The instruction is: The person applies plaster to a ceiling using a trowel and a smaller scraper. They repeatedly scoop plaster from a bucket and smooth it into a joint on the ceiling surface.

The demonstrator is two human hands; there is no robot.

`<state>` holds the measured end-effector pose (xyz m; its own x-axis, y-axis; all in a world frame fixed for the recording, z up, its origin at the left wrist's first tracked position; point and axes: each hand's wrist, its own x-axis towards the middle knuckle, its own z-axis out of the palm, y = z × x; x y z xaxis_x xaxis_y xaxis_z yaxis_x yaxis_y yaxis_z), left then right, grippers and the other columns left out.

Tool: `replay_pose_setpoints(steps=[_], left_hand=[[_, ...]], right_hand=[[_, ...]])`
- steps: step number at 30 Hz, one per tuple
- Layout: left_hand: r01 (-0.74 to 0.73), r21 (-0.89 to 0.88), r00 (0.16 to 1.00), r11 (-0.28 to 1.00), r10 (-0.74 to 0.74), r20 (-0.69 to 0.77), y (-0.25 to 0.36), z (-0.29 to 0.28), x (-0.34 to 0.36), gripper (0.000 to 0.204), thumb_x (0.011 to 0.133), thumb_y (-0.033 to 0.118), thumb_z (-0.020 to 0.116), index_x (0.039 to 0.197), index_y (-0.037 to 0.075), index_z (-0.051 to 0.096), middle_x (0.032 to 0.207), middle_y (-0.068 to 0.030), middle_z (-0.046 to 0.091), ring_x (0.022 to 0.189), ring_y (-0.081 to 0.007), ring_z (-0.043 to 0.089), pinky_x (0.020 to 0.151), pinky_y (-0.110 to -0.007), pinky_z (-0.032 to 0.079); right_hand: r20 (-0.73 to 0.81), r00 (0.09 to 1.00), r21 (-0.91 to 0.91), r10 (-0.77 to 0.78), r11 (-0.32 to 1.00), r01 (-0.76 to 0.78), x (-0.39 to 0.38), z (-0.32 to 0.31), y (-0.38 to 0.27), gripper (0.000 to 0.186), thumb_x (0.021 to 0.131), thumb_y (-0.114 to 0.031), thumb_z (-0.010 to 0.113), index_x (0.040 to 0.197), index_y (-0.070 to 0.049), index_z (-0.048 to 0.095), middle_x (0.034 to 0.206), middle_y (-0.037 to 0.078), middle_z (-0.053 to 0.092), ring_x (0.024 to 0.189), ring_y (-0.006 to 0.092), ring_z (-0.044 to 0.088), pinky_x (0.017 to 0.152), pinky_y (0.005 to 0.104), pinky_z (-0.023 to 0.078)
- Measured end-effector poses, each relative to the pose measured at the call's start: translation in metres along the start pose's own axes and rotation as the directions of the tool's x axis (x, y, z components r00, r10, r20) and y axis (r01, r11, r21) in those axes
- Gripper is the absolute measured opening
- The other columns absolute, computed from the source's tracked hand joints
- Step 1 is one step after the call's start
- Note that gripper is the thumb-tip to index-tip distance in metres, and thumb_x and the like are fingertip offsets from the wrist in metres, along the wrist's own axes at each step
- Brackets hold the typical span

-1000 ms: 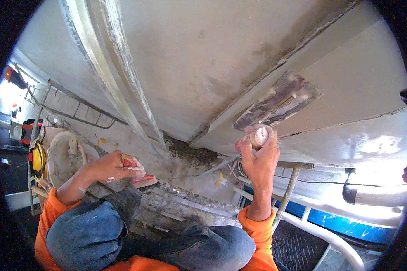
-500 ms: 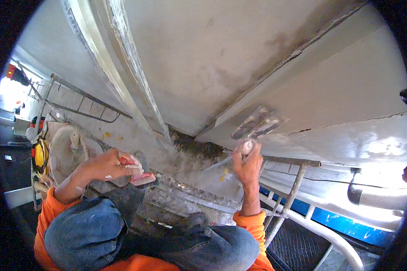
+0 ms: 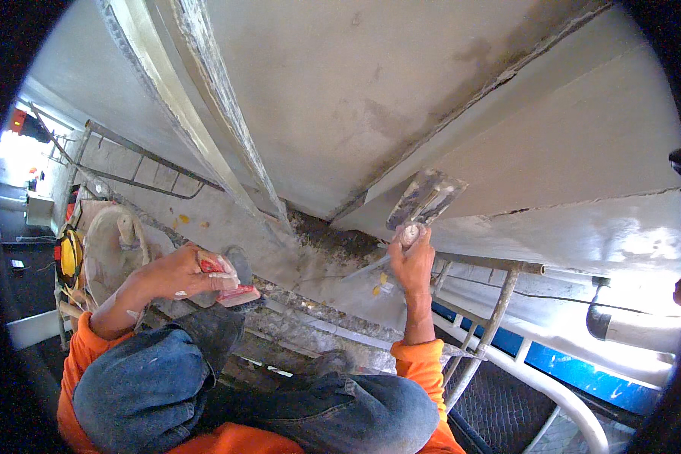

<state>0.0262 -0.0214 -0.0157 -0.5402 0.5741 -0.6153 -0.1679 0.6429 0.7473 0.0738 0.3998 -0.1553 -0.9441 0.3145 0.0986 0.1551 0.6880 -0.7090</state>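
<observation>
My right hand (image 3: 412, 265) is wrapped round the pale handle of a plastering trowel (image 3: 430, 198). The trowel's smeared metal blade lies at or close to the lower grey wall (image 3: 537, 181); contact cannot be told for sure. At the left, above my knee, my left hand (image 3: 189, 274) is closed on a red tool with a pale edge (image 3: 238, 293), its exact kind unclear. White smears mark the fingers and wrist. Beside that hand sits a round, dusty grey piece with a raised handle-like part (image 3: 117, 246).
Metal scaffold rails stand at the left (image 3: 140, 159) and right (image 3: 488, 333). A pale vertical strip (image 3: 212, 136) runs down the wall. Dusty planks (image 3: 310, 318) lie below my hands. A yellow coil (image 3: 70, 259) hangs far left; a grey-white pipe (image 3: 635, 329) juts from the right.
The trowel has shifted slightly up and left and shows sharper now. My right hand moved a little with it. My left hand stays nearly in place, still gripping the red tool.
</observation>
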Motion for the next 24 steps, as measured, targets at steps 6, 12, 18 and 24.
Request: replay_pose_setpoints(steps=[6,12,18,24], left_hand=[[-0.017,0.080,1.000,0.997,0.018,-0.009,-0.008,0.000,-0.001,0.028,0.100,0.028,0.072,0.114,0.004,0.078,0.106,-0.0082,0.080,0.097,-0.0148,0.072,0.090,-0.033,0.055],[-0.106,0.170,0.993,0.980,0.095,0.071,-0.020,0.001,0.011,0.034,0.103,0.037,0.066,0.119,0.008,0.075,0.107,-0.0098,0.078,0.097,-0.0179,0.071,0.091,-0.035,0.055],[-0.098,0.214,0.986,0.972,0.066,0.150,-0.010,-0.004,0.009,0.043,0.106,0.051,0.055,0.116,0.013,0.072,0.102,-0.0101,0.076,0.091,-0.0226,0.072,0.083,-0.040,0.053],[-0.096,0.100,0.995,0.990,0.094,0.027,-0.013,0.001,0.001,0.048,0.101,0.054,0.061,0.110,0.008,0.074,0.094,-0.0150,0.076,0.081,-0.0267,0.070,0.080,-0.041,0.053]], right_hand=[[-0.057,0.998,0.075,-0.027,0.997,0.032,-0.010,-0.017,-0.017,0.039,0.090,-0.013,0.071,0.122,0.002,0.055,0.094,0.016,0.076,0.084,0.0304,0.076,0.078,0.0411,0.058],[-0.026,0.999,-0.018,-0.044,0.999,0.044,0.019,-0.031,-0.013,0.049,0.085,-0.017,0.076,0.127,0.000,0.056,0.111,0.021,0.072,0.095,0.0404,0.072,0.088,0.0480,0.057],[0.069,0.994,-0.041,-0.079,0.996,0.082,0.000,0.018,0.058,0.051,0.091,-0.018,0.068,0.134,0.008,0.055,0.117,0.029,0.068,0.106,0.0488,0.066,0.094,0.0515,0.054],[0.104,0.988,0.042,0.116,0.992,-0.121,-0.044,0.023,0.066,0.046,0.092,-0.017,0.069,0.131,0.003,0.058,0.112,0.025,0.071,0.100,0.0430,0.070,0.091,0.0460,0.056]])
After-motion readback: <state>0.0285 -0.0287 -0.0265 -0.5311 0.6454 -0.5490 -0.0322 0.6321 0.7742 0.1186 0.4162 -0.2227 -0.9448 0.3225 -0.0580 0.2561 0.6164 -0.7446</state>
